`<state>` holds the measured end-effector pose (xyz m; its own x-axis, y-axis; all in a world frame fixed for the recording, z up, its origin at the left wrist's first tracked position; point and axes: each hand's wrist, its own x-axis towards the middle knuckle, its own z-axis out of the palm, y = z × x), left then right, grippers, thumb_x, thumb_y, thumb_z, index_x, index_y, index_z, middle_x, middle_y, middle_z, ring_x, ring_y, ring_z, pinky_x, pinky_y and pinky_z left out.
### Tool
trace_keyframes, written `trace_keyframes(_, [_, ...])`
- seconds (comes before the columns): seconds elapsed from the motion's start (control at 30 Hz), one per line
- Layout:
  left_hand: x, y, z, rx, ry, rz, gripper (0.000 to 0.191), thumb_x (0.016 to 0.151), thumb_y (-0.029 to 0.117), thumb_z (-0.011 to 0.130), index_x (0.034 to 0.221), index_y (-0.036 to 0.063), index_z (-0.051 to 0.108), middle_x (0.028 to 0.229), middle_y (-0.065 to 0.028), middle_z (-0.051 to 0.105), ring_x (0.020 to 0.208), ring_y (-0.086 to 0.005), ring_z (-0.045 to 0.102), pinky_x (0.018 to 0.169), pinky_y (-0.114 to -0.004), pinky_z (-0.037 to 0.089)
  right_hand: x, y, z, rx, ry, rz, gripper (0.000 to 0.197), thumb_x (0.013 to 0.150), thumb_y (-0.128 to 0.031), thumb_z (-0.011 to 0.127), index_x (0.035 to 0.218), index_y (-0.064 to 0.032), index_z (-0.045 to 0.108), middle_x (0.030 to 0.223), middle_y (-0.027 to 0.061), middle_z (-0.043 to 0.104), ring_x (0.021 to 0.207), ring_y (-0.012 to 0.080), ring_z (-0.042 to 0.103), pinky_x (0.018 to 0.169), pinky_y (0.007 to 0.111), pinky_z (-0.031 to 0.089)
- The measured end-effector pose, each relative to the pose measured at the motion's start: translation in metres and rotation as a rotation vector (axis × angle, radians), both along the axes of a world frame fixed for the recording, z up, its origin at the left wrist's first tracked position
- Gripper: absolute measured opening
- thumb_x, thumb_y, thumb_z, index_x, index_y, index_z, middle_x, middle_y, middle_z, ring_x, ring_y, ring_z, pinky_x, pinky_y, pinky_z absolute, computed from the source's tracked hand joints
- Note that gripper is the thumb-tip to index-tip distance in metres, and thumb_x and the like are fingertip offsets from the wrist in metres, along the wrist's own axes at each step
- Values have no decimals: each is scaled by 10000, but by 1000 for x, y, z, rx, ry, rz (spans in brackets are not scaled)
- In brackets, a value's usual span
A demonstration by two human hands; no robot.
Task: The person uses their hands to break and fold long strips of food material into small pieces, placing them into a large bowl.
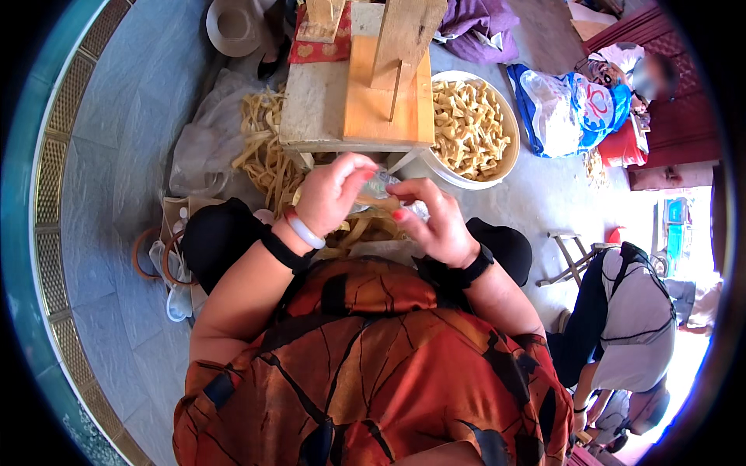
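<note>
My right hand (434,218) pinches one end of a flat tan strip (376,202) between thumb and forefinger. Reaching in from the other side, my left hand (329,192) has its thumb and fingertips close together above the strip; its grip is partly hidden. Crumpled clear plastic (377,184) shows between and beyond the hands. Below them, more tan strips (367,227) lie in front of my lap. A heap of long pale-yellow strips (268,151) spreads on the floor to the left, beside a plastic bag (207,140).
Ahead stands a low table (315,110) bearing a wooden board with an upright post (402,46). To its right, a white tub (516,145) holds many short folded pieces. A handled bag (175,227) is by my left knee. A folding stool (568,256) and a bending person (635,326) are at right.
</note>
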<state>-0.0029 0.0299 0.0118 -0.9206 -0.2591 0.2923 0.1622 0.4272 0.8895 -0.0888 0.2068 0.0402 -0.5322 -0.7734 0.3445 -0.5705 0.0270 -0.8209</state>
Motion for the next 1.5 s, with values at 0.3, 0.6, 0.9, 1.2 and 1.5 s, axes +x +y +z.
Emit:
trace_keyframes(0.3, [-10,-30,13,153,-331,-192,146,959,183,535,958,43,577,740,16,582,660,-56,505,605,-207,423,-27,-5,6,41,196,13,141,764,10,644,855,-48,554,705,131,590,651,339,594,572,376,478])
trace_keyframes(0.6, [-81,-53,14,-56,-130,132,99,918,123,572,879,33,586,686,15,547,603,-73,479,557,-229,403,-103,-54,8,44,365,-197,84,795,-20,599,863,-48,559,795,141,602,717,335,611,608,400,496])
trace_keyframes(0.9, [-41,-22,6,173,-134,-70,210,935,206,560,829,27,585,681,-53,602,629,-125,563,573,-293,438,-99,21,0,187,596,-297,446,690,-12,682,1119,-44,561,1193,143,581,1092,310,553,901,431,429])
trace_keyframes(1.2, [3,-3,0,833,-619,-442,133,936,160,507,907,47,573,700,29,484,578,-58,404,546,-184,322,-32,17,-6,87,598,41,294,678,-9,716,940,-65,596,756,64,596,651,257,574,588,360,453])
trace_keyframes(1.5, [1,9,8,-156,50,-245,288,825,-10,471,1085,16,592,989,-114,644,891,-285,611,790,-373,482,3,11,-6,98,-55,285,253,791,8,600,1032,-49,549,807,124,616,739,335,616,675,412,498])
